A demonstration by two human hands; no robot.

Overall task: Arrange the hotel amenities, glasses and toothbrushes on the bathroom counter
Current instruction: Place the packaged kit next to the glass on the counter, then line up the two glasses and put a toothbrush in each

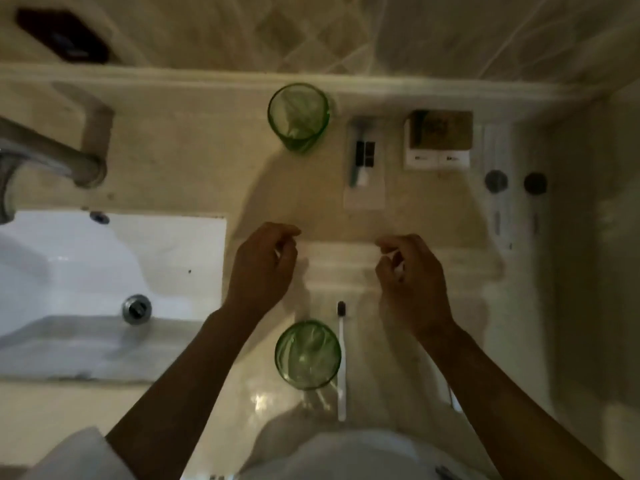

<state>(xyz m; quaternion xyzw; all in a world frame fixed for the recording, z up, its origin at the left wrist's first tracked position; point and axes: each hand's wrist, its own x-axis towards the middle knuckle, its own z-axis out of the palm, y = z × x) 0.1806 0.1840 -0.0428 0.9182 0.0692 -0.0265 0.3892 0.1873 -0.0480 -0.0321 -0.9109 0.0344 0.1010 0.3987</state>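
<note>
Green glass [308, 355] on beige counter [194, 157], sink [104, 258] beside.

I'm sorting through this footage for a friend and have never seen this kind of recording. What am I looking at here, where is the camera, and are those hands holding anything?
There is no machine: a person wears a wide-angle camera on the head, so this single picture looks down over their own arms at a bathroom counter. The left hand and right hand hover side by side over the counter's middle, fingers curled as if pinching something between them. The picture is too blurred to say what; something small and white shows in the right hand. On the counter stand two green glasses, one by the back wall, one near the person. A white toothbrush lies just right of the near glass. Further back lie a packaged toothbrush kit, an amenity box and two small bottles. The sink and faucet are on the left.
</note>
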